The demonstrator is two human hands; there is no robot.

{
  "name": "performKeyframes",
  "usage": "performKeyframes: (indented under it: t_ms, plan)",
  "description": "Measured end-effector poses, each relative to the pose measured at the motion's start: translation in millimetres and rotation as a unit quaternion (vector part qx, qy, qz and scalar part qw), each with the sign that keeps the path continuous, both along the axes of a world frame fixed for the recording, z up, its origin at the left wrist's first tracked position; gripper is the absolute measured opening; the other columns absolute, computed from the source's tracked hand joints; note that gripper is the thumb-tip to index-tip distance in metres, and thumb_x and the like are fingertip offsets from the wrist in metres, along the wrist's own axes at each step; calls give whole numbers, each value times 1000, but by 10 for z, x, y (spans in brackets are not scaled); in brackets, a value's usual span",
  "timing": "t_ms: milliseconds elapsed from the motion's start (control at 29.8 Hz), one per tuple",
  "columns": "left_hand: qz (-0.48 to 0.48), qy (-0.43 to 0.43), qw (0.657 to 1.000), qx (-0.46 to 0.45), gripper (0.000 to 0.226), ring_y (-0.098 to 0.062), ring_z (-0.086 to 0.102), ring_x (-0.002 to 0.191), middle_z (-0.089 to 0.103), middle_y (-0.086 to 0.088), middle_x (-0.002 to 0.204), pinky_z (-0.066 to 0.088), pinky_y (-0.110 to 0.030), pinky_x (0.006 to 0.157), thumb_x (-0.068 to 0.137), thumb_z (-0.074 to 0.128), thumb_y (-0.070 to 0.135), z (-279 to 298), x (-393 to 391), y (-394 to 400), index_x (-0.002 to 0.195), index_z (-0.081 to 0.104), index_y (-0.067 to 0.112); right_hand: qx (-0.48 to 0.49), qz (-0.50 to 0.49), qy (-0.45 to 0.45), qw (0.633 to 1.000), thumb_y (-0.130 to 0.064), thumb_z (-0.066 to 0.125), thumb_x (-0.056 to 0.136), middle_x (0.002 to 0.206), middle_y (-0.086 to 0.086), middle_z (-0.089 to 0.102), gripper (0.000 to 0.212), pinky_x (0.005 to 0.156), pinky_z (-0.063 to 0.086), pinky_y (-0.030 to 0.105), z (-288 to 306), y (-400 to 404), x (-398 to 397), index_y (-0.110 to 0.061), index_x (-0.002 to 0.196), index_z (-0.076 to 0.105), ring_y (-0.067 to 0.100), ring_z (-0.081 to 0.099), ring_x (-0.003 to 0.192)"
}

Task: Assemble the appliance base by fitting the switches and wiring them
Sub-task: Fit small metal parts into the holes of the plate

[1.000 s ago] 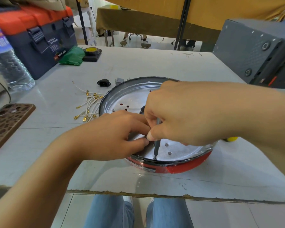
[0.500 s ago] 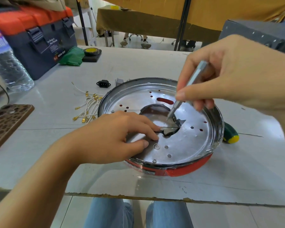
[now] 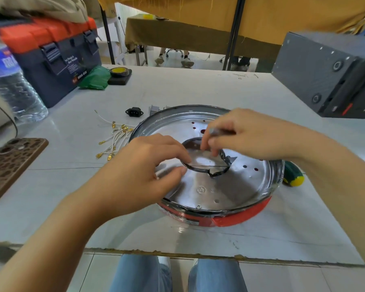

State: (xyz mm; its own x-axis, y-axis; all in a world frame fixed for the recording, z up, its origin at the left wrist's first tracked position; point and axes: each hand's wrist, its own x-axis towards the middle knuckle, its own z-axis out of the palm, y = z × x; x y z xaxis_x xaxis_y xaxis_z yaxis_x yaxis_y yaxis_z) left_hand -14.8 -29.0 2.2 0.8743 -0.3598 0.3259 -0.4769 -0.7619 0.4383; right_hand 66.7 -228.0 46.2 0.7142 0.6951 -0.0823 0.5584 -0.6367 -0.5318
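The round appliance base (image 3: 226, 194), shiny metal inside with a red outer wall, lies on the white table. A large cut-out hole (image 3: 202, 159) opens in its middle. My left hand (image 3: 143, 169) rests on the base's left part, fingers curled at the hole's rim. My right hand (image 3: 247, 133) hovers over the hole and grips a thin grey metal tool (image 3: 216, 131), lying flat in the fingers. White wires with brass terminals (image 3: 114, 140) lie left of the base. A black power socket (image 3: 134, 112) and a grey switch (image 3: 154, 108) sit behind it.
A green and yellow screwdriver handle (image 3: 293, 177) lies right of the base. A toolbox (image 3: 51, 57), water bottle (image 3: 11, 81), green cloth (image 3: 94, 77) and tape roll (image 3: 119, 73) stand at back left. A phone (image 3: 11, 163) lies left, a grey case (image 3: 329, 74) at back right.
My right hand lifted the tool from the base's front, swung it up, then came back down over the hole with the tool lying flat. My left hand stayed on the base.
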Motion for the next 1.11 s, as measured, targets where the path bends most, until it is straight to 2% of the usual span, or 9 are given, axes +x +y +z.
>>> performKeyframes:
  t_ms: [67, 134, 168, 302, 436, 570, 737, 938, 1106]
  plan:
    - [18, 5, 1000, 0, 23, -6, 59, 94, 67, 14, 99, 46, -27, 78, 86, 51, 32, -8, -16, 6, 97, 71, 25, -71, 21, 9, 997, -16, 60, 90, 75, -13, 70, 19, 65, 45, 14, -33, 51, 14, -19, 81, 75, 3, 62, 73]
    - [23, 15, 1000, 1, 23, -8, 60, 94, 67, 12, 96, 47, -33, 80, 86, 50, 35, -22, -22, 10, 95, 70, 26, -105, 23, 34, 994, -15, 62, 89, 85, -5, 74, 40, 72, 48, 26, -12, 83, 36, -37, 56, 69, 13, 63, 76]
    - [24, 21, 1000, 2, 24, -9, 60, 93, 67, 11, 95, 48, -36, 80, 86, 49, 36, -30, -23, 11, 95, 69, 27, -107, 23, 50, 993, -14, 63, 88, 85, -2, 74, 42, 72, 48, 27, -2, 89, 47, -38, 54, 68, 11, 62, 72]
    - [30, 30, 999, 3, 25, -10, 61, 92, 66, 11, 94, 48, -38, 79, 86, 47, 39, -51, -22, 14, 95, 68, 28, -107, 27, 97, 989, -12, 68, 83, 72, -5, 72, 13, 65, 45, 17, -20, 118, 93, -22, 78, 74, -4, 56, 61]
    - [37, 24, 999, -4, 26, -8, 60, 93, 66, 13, 96, 48, -37, 80, 85, 47, 37, -55, -28, 1, 96, 69, 27, -93, 28, 110, 989, -14, 71, 81, 57, -12, 63, 17, 62, 40, 29, -65, 130, 115, -25, 68, 71, 10, 50, 59]
    - [38, 22, 999, -2, 27, -8, 59, 93, 66, 14, 97, 48, -37, 80, 85, 46, 36, -50, -32, -9, 97, 68, 27, -94, 23, 118, 988, -15, 71, 80, 50, -14, 59, 19, 51, 33, 21, -95, 144, 135, -26, 65, 70, 7, 43, 51]
    - [41, 8, 999, -13, 28, -3, 58, 96, 65, 15, 101, 47, -30, 82, 85, 47, 34, -64, -32, -4, 99, 69, 26, -121, 24, 129, 984, -11, 70, 81, 46, -13, 56, 18, 43, 30, 16, -95, 207, 138, -22, 67, 69, 4, 37, 40]
    - [56, -39, 997, -42, 20, 6, 53, 88, 65, 12, 104, 37, -6, 77, 86, 55, 25, -83, -40, -10, 98, 71, 20, -131, -17, 148, 980, -10, 70, 79, 45, -9, 55, 16, 41, 26, 17, -100, 238, 128, -16, 64, 68, 7, 34, 39]
    - [126, -34, 987, -97, 31, 3, 43, 118, 51, 14, 127, 27, -3, 93, 85, 55, 34, -118, -47, 55, 115, 62, 27, -107, -58, 135, 983, -12, 69, 78, 46, -7, 52, 13, 44, 28, 21, -110, 239, 97, -10, 65, 66, 9, 36, 40]
